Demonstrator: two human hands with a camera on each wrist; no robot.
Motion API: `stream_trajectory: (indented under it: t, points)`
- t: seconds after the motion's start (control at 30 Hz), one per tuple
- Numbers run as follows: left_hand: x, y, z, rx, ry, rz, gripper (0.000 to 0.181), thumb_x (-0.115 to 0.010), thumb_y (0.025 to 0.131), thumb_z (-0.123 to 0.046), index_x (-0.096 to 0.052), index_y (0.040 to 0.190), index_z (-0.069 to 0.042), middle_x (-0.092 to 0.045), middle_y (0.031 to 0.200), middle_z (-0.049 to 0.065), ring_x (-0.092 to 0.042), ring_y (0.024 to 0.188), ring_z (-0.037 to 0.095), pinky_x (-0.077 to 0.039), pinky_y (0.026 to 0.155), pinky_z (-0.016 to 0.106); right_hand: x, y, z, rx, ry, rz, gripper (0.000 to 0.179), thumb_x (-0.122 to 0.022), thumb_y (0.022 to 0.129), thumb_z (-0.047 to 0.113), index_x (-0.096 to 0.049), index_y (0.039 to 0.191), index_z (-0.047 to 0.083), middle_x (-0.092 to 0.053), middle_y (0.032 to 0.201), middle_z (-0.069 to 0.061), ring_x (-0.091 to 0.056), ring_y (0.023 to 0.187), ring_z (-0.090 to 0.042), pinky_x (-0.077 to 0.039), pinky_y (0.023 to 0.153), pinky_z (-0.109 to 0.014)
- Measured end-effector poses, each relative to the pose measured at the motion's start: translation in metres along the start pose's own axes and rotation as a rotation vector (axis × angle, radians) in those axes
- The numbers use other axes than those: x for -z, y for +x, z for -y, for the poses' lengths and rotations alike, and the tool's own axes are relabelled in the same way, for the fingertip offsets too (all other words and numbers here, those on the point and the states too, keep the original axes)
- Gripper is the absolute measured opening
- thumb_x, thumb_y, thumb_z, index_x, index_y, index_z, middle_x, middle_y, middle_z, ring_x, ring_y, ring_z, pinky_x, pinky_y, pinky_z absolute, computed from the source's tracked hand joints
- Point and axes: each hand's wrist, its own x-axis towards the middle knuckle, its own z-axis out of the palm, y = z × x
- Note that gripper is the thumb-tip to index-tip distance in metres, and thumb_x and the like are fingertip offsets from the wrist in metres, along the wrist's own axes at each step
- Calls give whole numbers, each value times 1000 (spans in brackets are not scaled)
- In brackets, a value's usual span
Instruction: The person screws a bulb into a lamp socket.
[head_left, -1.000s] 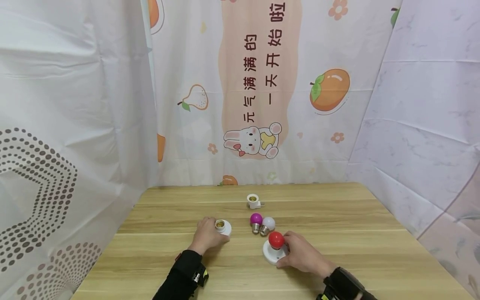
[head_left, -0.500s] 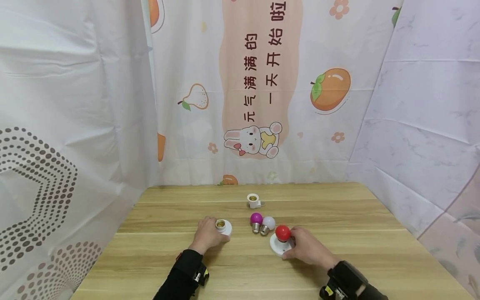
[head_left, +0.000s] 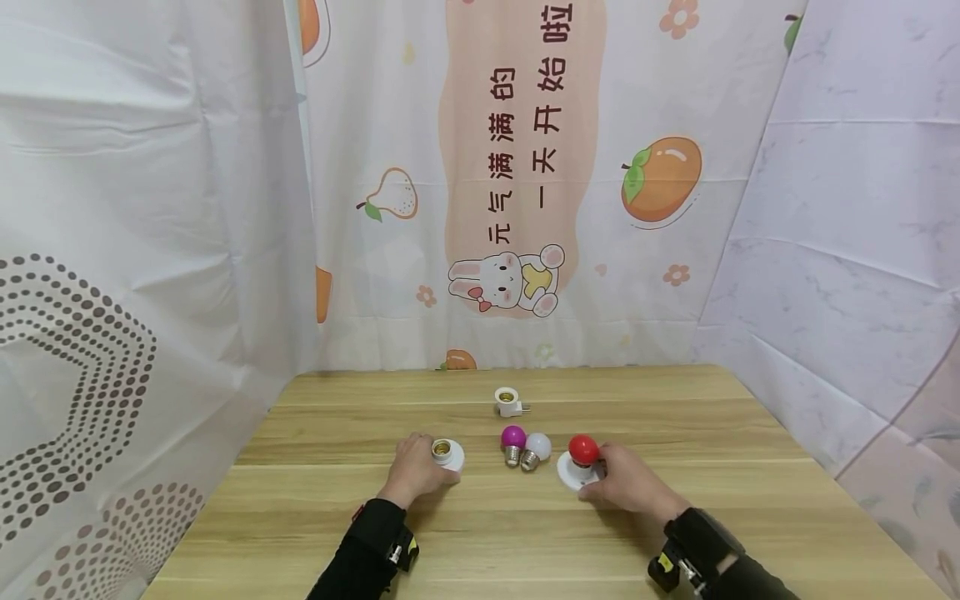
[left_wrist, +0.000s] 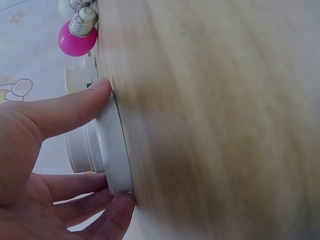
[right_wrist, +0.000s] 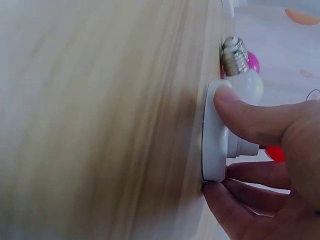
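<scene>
On the left of the table, my left hand (head_left: 414, 472) grips the round base of a white lamp holder (head_left: 454, 457) whose brass socket faces up with no bulb in it. The left wrist view shows thumb and fingers around the rim of this base (left_wrist: 114, 150). To the right, my right hand (head_left: 628, 480) grips a second white lamp holder (head_left: 573, 474) by its base edge. A red bulb (head_left: 583, 450) stands upright in it. Between the hands lie a purple bulb (head_left: 513, 437) and a white bulb (head_left: 537, 446), side by side, metal screw ends toward me.
A small white plug-in lamp socket (head_left: 507, 402) with prongs sits behind the loose bulbs. The wooden table (head_left: 480, 542) runs back to a printed curtain (head_left: 390, 275). More cloth hangs along the left and right sides.
My right hand has slid the lamp holder with the red bulb away from me and to the right across the table. The left hand and its lamp holder have stayed in place.
</scene>
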Motion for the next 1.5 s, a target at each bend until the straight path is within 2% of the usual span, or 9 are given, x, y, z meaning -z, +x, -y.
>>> stream_trajectory:
  t: [0.3, 0.53, 0.73, 0.87, 1.1, 1.23, 1.33, 1.5]
  points:
    - [1, -1, -1, -11, 1, 13, 67, -95, 69, -25, -63, 117, 10, -62, 106, 16, -54, 102, 34, -44, 90, 48, 7, 3, -11, -17, -13, -16, 43, -93, 70, 18, -69, 100, -2, -58, 92, -8, -53, 80, -21, -49, 77, -42]
    - [3, -2, -1, -44, 21, 7, 66, -96, 67, -22, -63, 113, 10, -62, 103, 16, -56, 99, 34, -43, 90, 47, 13, 7, -20, -45, -45, -15, 39, -91, 75, 22, -71, 99, -1, -61, 98, -11, -57, 84, -21, -52, 85, -49]
    - [2, -1, 1, -20, 6, 18, 68, -96, 67, -22, -63, 117, 10, -61, 105, 16, -54, 102, 34, -45, 90, 48, 14, 9, -23, -58, -99, -19, 37, -90, 77, 25, -71, 97, -1, -62, 98, -12, -57, 83, -21, -52, 84, -50]
    - [2, -1, 1, -13, 1, 18, 68, -96, 67, -22, -63, 117, 10, -62, 107, 16, -54, 103, 35, -45, 91, 49, 15, 8, -22, -45, -129, -24, 37, -90, 77, 26, -71, 95, -1, -61, 94, -11, -55, 80, -21, -52, 80, -46]
    - [1, -1, 1, -19, 5, 6, 65, -96, 67, -22, -64, 115, 9, -62, 104, 15, -55, 102, 34, -45, 91, 49, 21, -3, -12, -36, -173, -18, 31, -87, 79, 22, -67, 83, -1, -59, 90, -13, -49, 67, -19, -43, 60, -33]
    - [2, -2, 0, -22, 7, 1, 65, -96, 67, -22, -64, 114, 9, -62, 103, 15, -55, 100, 33, -45, 90, 48, 24, -11, -1, 2, -251, -34, 28, -85, 81, 20, -64, 79, 1, -55, 83, -9, -47, 61, -16, -39, 52, -29]
    - [1, -1, 0, -24, 5, 2, 64, -96, 67, -22, -65, 113, 10, -61, 103, 15, -54, 100, 33, -46, 89, 47, 26, -16, 10, 39, -317, -44, 26, -85, 81, 19, -64, 77, 5, -52, 77, -4, -45, 60, -14, -38, 52, -29]
    - [-1, -1, 1, -49, 7, 2, 62, -96, 66, -22, -67, 112, 9, -62, 100, 14, -55, 98, 32, -44, 89, 47, 26, -16, 22, 94, -337, -34, 21, -84, 79, 15, -63, 77, 11, -49, 70, 2, -43, 60, -13, -37, 55, -30]
